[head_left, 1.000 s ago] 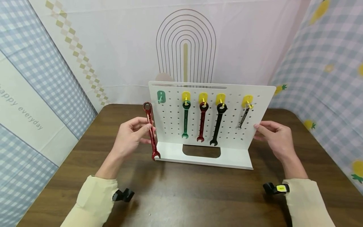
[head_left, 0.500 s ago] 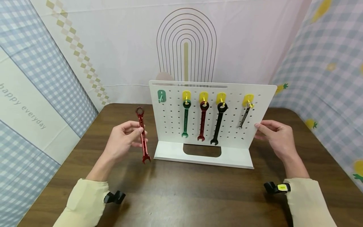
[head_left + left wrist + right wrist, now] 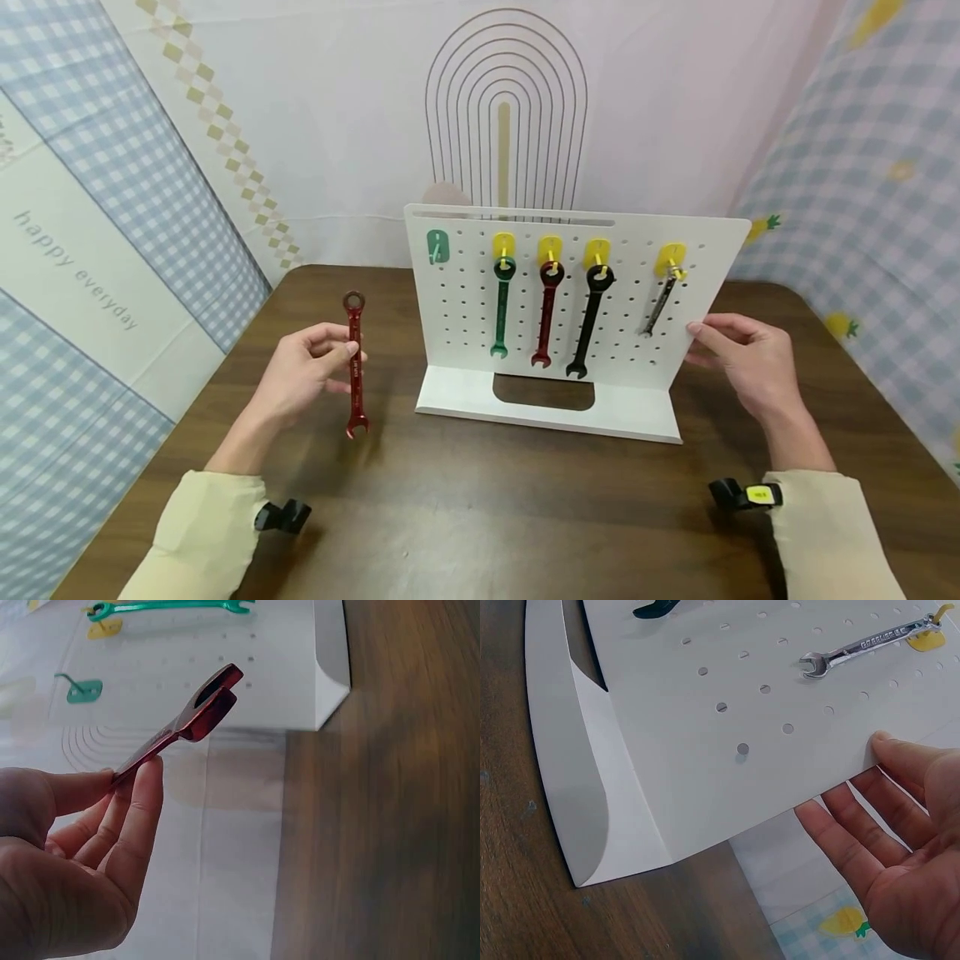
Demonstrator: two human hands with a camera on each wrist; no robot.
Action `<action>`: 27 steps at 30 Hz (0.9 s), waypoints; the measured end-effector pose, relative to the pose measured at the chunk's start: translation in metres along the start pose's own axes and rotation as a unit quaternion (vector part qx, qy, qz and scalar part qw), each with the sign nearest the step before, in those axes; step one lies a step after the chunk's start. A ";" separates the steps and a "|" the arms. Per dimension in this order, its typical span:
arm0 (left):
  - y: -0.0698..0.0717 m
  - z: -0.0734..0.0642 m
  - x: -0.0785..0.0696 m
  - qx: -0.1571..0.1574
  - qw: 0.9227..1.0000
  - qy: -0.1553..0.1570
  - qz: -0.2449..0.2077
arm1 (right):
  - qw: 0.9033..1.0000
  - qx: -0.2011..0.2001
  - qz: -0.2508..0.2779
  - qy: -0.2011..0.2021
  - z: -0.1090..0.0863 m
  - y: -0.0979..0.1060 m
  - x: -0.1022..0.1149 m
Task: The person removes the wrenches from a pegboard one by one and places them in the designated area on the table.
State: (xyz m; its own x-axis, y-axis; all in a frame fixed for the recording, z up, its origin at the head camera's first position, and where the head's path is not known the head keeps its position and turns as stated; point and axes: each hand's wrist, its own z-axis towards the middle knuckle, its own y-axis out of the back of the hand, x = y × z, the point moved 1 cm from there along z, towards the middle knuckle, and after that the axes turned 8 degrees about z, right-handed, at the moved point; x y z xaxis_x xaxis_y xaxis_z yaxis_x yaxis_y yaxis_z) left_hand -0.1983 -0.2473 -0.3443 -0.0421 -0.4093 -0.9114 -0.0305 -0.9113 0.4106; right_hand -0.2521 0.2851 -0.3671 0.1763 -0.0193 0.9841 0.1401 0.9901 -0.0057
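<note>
A red combination wrench (image 3: 356, 367) stands nearly upright in the pinch of my left hand (image 3: 303, 371), left of the white pegboard (image 3: 465, 385). In the left wrist view its open end (image 3: 210, 705) points away from the thumb and fingers. My right hand (image 3: 750, 362) holds the pegboard's right edge, thumb on the front face and fingers behind. From yellow hooks hang a green wrench (image 3: 502, 312), another red wrench (image 3: 547, 317), a black wrench (image 3: 587, 325) and a small silver wrench (image 3: 659, 307). The green hook (image 3: 438, 247) at the upper left bears nothing.
The pegboard stands on its flat foot on a brown wooden table (image 3: 450, 508). A pale patterned cloth (image 3: 337, 125) hangs behind, with checked cloth at both sides. A black wrist camera (image 3: 283, 517) sits at the left cuff, another (image 3: 742, 495) at the right.
My left hand has carried the red wrench leftward, away from the pegboard's left edge, and the wrench has turned more upright. My right hand keeps its hold; the head view has shifted slightly.
</note>
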 end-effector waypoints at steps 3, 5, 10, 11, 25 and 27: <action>0.006 0.000 0.006 0.012 1.000 0.011 0.023 | 1.000 0.001 0.000 0.000 0.000 0.001 0.000; 0.009 0.001 0.010 0.016 0.999 0.019 0.043 | 1.000 0.002 -0.002 -0.001 0.000 0.002 0.000; 0.019 0.002 0.020 0.016 0.996 0.036 0.080 | 1.000 0.004 -0.020 -0.002 0.001 0.002 0.000; 0.021 0.002 0.022 0.016 0.996 0.037 0.085 | 1.000 0.004 -0.022 -0.002 0.001 0.002 0.000; 0.046 0.002 0.055 0.021 0.992 0.055 0.111 | 1.000 0.001 -0.012 -0.001 0.001 0.001 0.001; 0.049 0.002 0.059 0.019 0.992 0.058 0.113 | 1.000 0.001 -0.004 -0.001 0.001 0.001 0.001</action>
State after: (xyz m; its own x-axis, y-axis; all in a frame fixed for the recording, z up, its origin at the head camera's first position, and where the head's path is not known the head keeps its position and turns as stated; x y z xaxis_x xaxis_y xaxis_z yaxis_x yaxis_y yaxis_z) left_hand -0.2043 -0.3157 -0.3780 0.0621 -0.6065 -0.7926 -0.0702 -0.7949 0.6027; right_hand -0.2525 0.2864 -0.3664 0.1742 -0.0265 0.9843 0.1394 0.9902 0.0020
